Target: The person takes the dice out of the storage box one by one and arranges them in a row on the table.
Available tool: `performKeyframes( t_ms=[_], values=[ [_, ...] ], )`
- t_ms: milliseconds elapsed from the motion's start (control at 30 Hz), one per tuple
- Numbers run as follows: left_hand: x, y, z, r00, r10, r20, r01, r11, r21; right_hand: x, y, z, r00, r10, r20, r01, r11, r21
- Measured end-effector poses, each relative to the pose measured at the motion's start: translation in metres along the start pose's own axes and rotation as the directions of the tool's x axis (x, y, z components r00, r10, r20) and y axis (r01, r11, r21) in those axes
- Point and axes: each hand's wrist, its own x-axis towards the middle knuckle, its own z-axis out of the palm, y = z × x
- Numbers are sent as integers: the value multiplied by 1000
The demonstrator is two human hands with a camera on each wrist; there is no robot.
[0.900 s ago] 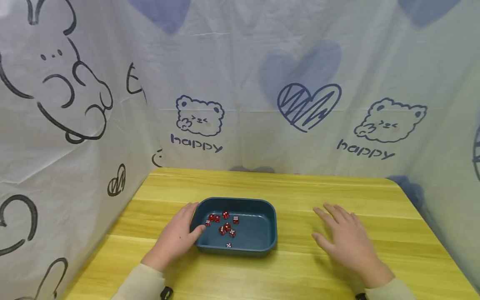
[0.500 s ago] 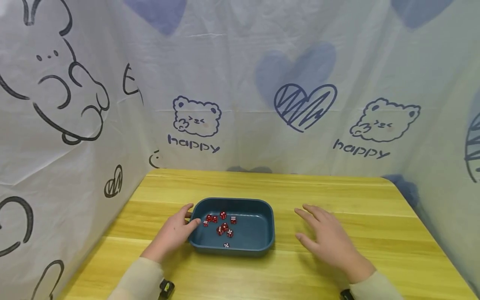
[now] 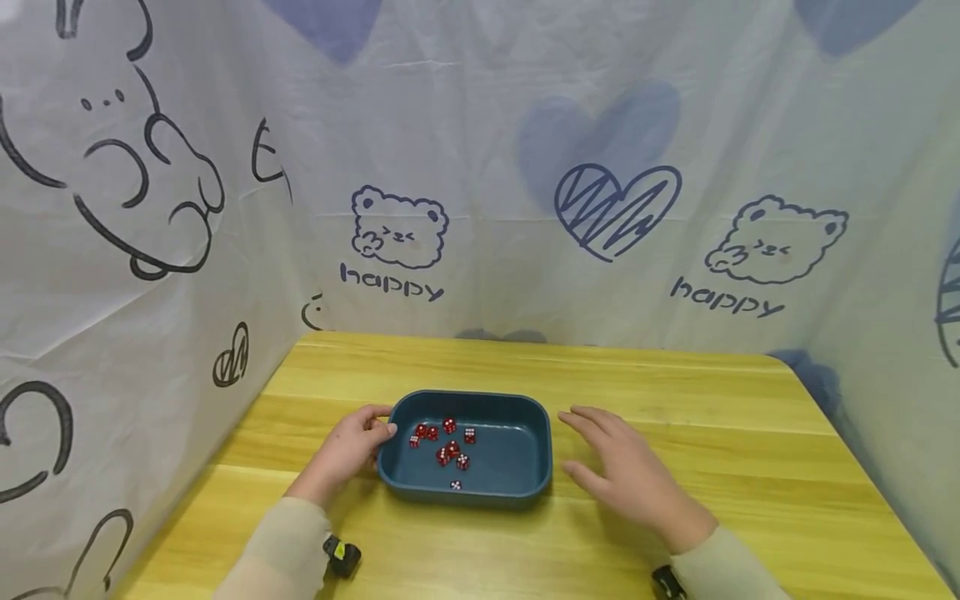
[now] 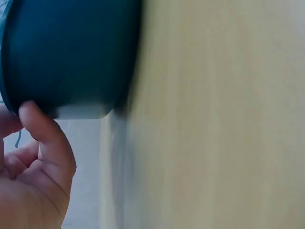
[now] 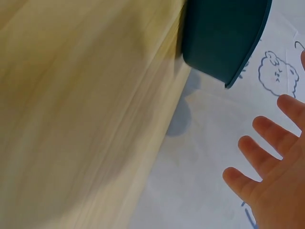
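A dark blue-green rectangular container [image 3: 517, 458] stands on the table, and several red dice [image 3: 452, 448] with white pips lie in its left half. At the container's left end my left hand [image 3: 347, 446] pinches the rim, thumb on top and fingers curled against the outer wall. The left wrist view shows these fingers [image 4: 47, 133] touching the container's side. My right hand [image 3: 626, 471] hovers just beyond the right end, apart from it, palm turned toward it. Its fingers [image 5: 269, 162] are spread and hold nothing in the right wrist view.
The yellow wood-grain table [image 3: 750, 467] extends around the container. White sheets [image 3: 495, 275] with blue drawings hang behind it and at both sides. Each wrist wears a black band [image 3: 342, 557].
My right hand has moved left, close to the container's right end. My left thumb has drawn back from inside the container to its left rim. The dice lie as before.
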Motion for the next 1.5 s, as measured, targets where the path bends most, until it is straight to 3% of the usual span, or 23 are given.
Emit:
performKeyframes(
  t_ms=[100, 233, 567, 833, 1067, 1300, 1500],
  values=[
    [3, -3, 0, 1000, -2, 27, 5, 995, -103, 6, -6, 1, 1000, -23, -5, 23, 1000, 8],
    [4, -9, -1, 999, -10, 45, 17, 986, -168, 14, -15, 3, 999, -25, 43, 24, 1000, 20],
    [7, -21, 0, 999, 5, 46, 10, 954, -300, 38, -35, 17, 986, -50, 161, 44, 998, 40],
    [7, -26, -1, 997, 47, 64, -23, 942, -334, 61, -47, 29, 967, -46, 249, 25, 996, 88],
    [9, -27, 1, 995, 63, 74, -34, 939, -341, 78, -54, 39, 938, -64, 340, 27, 993, 115],
    [10, -30, 2, 994, 73, 80, -40, 935, -352, 97, -57, 53, 889, -116, 443, 72, 991, 115],
    [10, -32, 1, 992, 77, 95, -39, 934, -354, 106, -56, 64, 858, -95, 505, 62, 995, 81]
  ],
)
